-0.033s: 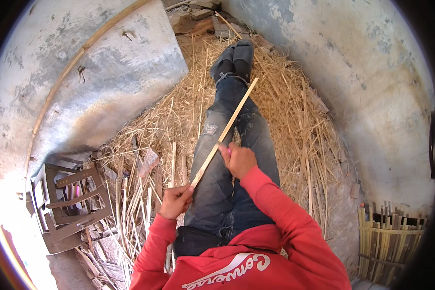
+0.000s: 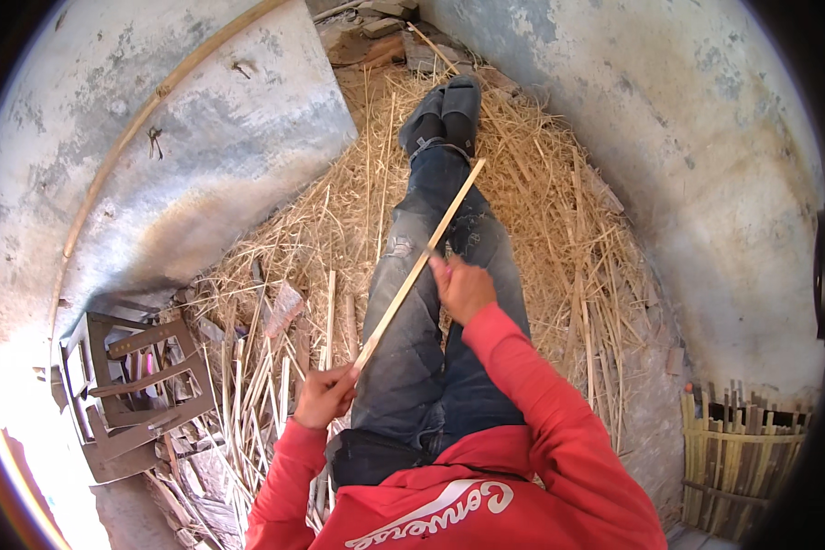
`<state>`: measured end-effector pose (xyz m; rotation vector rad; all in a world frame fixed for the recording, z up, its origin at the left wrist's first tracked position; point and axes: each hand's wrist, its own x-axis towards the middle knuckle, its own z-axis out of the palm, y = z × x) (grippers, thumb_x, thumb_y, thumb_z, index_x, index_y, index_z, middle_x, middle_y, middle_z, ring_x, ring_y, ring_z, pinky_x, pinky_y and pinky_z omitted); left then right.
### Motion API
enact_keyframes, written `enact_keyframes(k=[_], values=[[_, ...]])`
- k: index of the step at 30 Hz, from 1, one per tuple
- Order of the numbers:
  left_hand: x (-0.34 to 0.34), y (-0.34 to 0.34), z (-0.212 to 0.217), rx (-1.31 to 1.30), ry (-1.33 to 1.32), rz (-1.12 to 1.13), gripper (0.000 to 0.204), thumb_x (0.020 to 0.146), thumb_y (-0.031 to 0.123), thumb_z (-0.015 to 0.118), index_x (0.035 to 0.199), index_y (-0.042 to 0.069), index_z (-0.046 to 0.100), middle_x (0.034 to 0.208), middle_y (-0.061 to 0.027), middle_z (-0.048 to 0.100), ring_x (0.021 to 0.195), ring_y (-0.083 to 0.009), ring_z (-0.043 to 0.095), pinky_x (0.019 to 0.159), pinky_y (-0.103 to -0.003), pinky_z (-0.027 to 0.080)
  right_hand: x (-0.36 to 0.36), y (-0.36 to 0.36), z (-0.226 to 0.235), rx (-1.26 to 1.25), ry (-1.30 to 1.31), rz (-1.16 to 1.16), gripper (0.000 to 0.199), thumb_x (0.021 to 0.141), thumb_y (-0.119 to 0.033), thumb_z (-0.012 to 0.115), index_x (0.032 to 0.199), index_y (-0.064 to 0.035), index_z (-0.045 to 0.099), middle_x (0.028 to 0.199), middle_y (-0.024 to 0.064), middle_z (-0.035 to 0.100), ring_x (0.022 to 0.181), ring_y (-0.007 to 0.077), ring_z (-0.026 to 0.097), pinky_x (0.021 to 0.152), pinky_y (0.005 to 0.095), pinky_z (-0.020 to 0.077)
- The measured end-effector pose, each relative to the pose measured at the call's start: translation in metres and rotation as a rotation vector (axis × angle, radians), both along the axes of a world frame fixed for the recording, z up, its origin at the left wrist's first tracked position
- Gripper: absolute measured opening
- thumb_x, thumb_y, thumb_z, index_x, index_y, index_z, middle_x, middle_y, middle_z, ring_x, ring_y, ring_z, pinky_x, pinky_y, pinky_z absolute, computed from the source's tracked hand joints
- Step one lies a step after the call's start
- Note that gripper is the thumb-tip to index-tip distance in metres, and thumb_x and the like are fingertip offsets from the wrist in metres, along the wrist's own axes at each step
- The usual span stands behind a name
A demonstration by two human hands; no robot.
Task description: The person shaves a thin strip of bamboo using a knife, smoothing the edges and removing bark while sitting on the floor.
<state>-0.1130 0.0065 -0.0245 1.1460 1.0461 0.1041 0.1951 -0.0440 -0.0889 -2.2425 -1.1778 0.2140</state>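
Note:
A long pale bamboo strip (image 2: 403,291) lies slantwise over my outstretched legs (image 2: 412,339), its far end near my ankles. My left hand (image 2: 325,397) pinches the near end between thumb and fingers, beside my left thigh. Closed around a small knife (image 2: 429,251), my right hand (image 2: 467,291) is above my knees at the strip's middle. The knife's dark blade meets the strip and is blurred; a bit of pink handle shows, and the fingers hide the rest.
Shavings (image 2: 541,202) cover the floor around my legs. Several loose strips (image 2: 247,412) lie to my left, by a brown wooden stool frame (image 2: 151,385). A slatted bamboo basket (image 2: 733,458) stands at lower right. Worn plaster walls (image 2: 669,165) rise on both sides; a bent pole (image 2: 133,128) leans left.
My right hand has moved away from me along the strip, to the right, with the knife. My left hand has drawn the strip slightly back toward me.

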Motion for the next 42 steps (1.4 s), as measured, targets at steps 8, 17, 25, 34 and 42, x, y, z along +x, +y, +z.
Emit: enact_keyframes(k=[8, 17, 25, 34, 42], values=[[-0.085, -0.012, 0.027, -0.025, 0.117, 0.022, 0.027, 0.101, 0.018, 0.064, 0.118, -0.001, 0.071, 0.062, 0.0029, 0.05, 0.047, -0.0035, 0.038, 0.043, -0.022, 0.027, 0.118, 0.023, -0.024, -0.059, -0.064, -0.255, 0.06, 0.103, -0.052, 0.04, 0.082, -0.0016, 0.064, 0.08, 0.0282, 0.067, 0.079, 0.0479, 0.065, 0.072, 0.0573, 0.0501], [-0.102, -0.006, 0.01, -0.138, 0.072, 0.02, 0.027, 0.102, 0.025, 0.063, 0.096, -0.001, 0.071, 0.06, 0.0041, 0.046, 0.047, -0.0031, 0.034, 0.043, -0.022, 0.023, 0.115, 0.005, -0.019, 0.399, 0.21, -0.287, 0.05, 0.103, -0.046, 0.05, 0.092, -0.0031, 0.073, 0.076, 0.0177, 0.069, 0.069, 0.0346, 0.064, 0.066, 0.0433, 0.0481], [-0.09, 0.013, 0.009, -0.318, 0.052, 0.013, 0.031, 0.103, 0.027, 0.061, 0.11, -0.001, 0.071, 0.059, 0.0046, 0.041, 0.045, -0.0032, 0.031, 0.042, -0.023, 0.02, 0.092, 0.007, 0.002, 0.446, 0.253, -0.111, 0.044, 0.103, -0.039, 0.053, 0.089, -0.0026, 0.073, 0.07, 0.0127, 0.066, 0.059, 0.0248, 0.058, 0.061, 0.0381, 0.0456], [-0.085, 0.019, -0.004, -0.246, 0.038, -0.036, 0.031, 0.102, 0.025, 0.061, 0.115, -0.002, 0.07, 0.058, 0.004, 0.041, 0.043, -0.0041, 0.031, 0.04, -0.024, 0.02, 0.077, 0.012, -0.01, 0.169, 0.293, -0.007, 0.049, 0.104, -0.04, 0.049, 0.092, 0.0025, 0.069, 0.067, 0.024, 0.06, 0.06, 0.0397, 0.06, 0.058, 0.0458, 0.0445], [-0.025, 0.019, -0.012, -0.221, -0.044, -0.039, 0.032, 0.102, 0.026, 0.061, 0.115, -0.003, 0.068, 0.058, 0.0037, 0.041, 0.04, -0.0041, 0.031, 0.038, -0.022, 0.02, 0.023, -0.007, -0.015, 0.212, 0.351, 0.094, 0.057, 0.106, -0.044, 0.044, 0.079, 0.0029, 0.061, 0.066, 0.0257, 0.053, 0.062, 0.0446, 0.054, 0.059, 0.0479, 0.0419]])
